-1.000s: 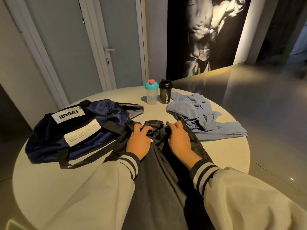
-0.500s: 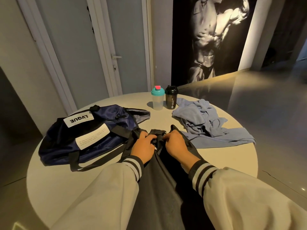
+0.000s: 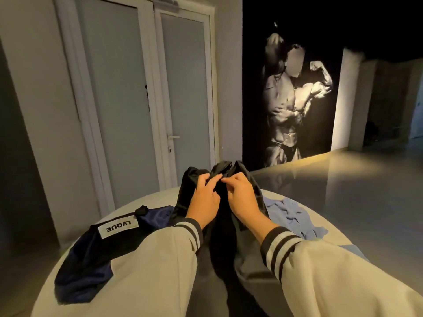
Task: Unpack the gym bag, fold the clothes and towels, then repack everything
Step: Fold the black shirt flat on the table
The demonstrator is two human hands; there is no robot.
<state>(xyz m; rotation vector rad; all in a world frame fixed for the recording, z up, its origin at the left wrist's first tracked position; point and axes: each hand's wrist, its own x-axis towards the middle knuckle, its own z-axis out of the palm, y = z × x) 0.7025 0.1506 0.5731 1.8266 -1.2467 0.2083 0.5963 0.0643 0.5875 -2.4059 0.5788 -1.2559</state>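
A black garment [image 3: 219, 243] hangs lifted above the round table [image 3: 52, 294]. My left hand [image 3: 204, 202] and my right hand [image 3: 242, 200] both grip its top edge, close together, fingers curled into the fabric. The navy gym bag [image 3: 91, 259] with a white LVQUE label lies on the table to the left, partly behind my left sleeve. A light blue garment [image 3: 293, 213] lies crumpled on the table to the right. The two shaker bottles are hidden behind the raised garment.
White glazed doors [image 3: 183, 99] stand behind the table. A dark wall mural of a bodybuilder [image 3: 295, 106] is at the back right. Glossy floor [image 3: 343, 191] stretches to the right of the table.
Both hands have lifted the black garment up off the table, and the view has tilted upward. The bottles are now hidden behind the garment.
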